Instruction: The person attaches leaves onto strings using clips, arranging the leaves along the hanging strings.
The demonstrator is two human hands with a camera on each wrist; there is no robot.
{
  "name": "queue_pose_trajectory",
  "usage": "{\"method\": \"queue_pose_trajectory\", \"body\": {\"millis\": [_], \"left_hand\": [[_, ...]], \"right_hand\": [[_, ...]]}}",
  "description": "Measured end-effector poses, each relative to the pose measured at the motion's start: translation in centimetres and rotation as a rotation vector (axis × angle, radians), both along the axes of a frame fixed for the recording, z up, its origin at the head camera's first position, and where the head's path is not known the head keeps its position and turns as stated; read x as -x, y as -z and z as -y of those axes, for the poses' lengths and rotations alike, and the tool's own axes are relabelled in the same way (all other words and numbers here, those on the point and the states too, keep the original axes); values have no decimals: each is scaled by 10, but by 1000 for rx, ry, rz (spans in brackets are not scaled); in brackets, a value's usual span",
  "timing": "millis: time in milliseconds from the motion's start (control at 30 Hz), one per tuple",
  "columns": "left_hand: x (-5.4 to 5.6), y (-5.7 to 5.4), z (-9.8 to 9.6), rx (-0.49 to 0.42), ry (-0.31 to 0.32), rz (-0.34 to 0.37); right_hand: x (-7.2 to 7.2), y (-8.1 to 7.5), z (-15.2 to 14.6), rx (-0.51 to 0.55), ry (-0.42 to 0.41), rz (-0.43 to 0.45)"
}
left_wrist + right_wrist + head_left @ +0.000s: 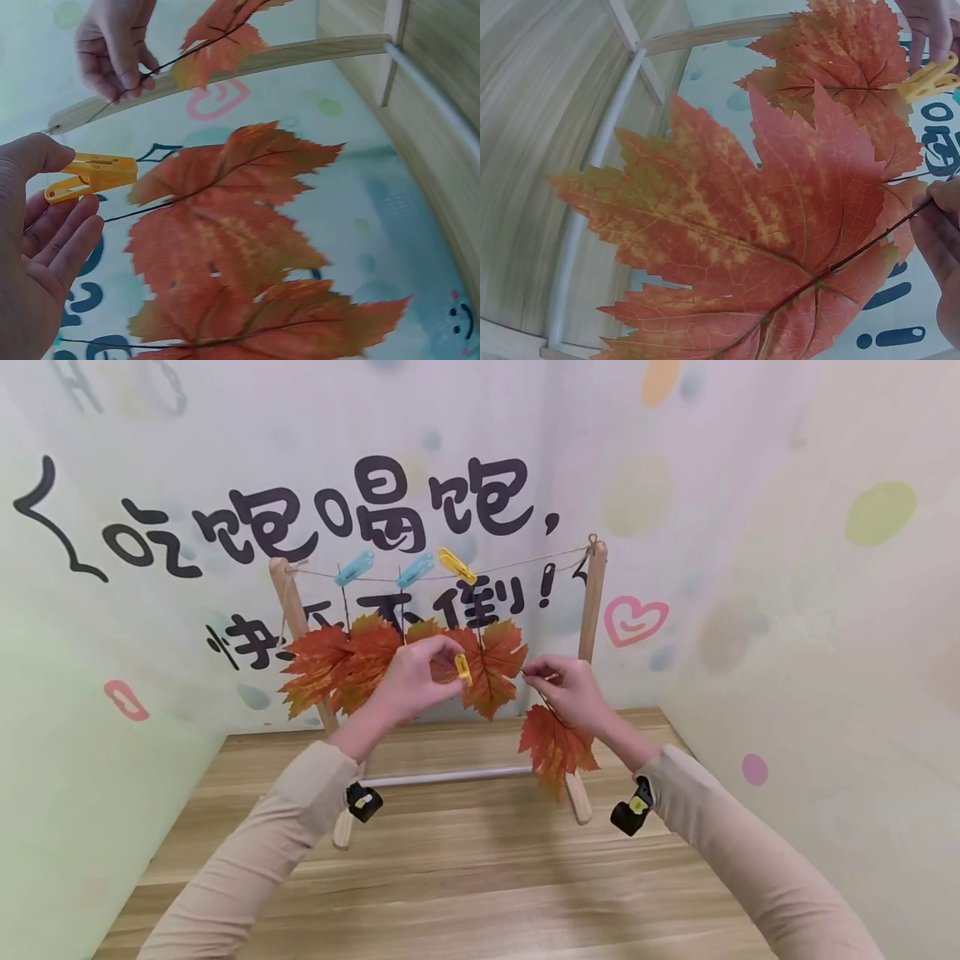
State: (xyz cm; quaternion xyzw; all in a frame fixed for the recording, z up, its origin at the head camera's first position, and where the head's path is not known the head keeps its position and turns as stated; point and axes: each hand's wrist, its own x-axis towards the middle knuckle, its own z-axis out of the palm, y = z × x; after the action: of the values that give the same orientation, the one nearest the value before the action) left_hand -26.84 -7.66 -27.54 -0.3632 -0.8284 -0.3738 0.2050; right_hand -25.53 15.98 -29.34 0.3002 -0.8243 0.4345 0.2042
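Observation:
My left hand pinches a yellow clothespin between thumb and fingers, in front of the hanging leaves. Between its fingertips, my right hand holds the thin dark stem of an orange-red maple leaf, whose blade hangs below the hand. Several similar leaves hang from a string; one hanging leaf lies between the two hands. Two blue clothespins and another yellow clothespin grip stems on the string.
The string runs between two wooden posts, the left post and the right post. A white rod joins them low down. The frame stands on a wood-grain table before a wall with black lettering.

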Motion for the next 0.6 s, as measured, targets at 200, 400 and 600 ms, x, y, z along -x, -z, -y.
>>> {"method": "queue_pose_trajectory", "body": {"millis": [200,400,600], "left_hand": [[2,-34,2,-13,-2,-66],[6,-64,-5,-37,-38,-66],[14,-89,-17,-35,-79,-81]], "right_hand": [[1,-14,10,29,13,14],[3,-25,19,54,22,-8],[20,-25,18,122,75,-62]]}}
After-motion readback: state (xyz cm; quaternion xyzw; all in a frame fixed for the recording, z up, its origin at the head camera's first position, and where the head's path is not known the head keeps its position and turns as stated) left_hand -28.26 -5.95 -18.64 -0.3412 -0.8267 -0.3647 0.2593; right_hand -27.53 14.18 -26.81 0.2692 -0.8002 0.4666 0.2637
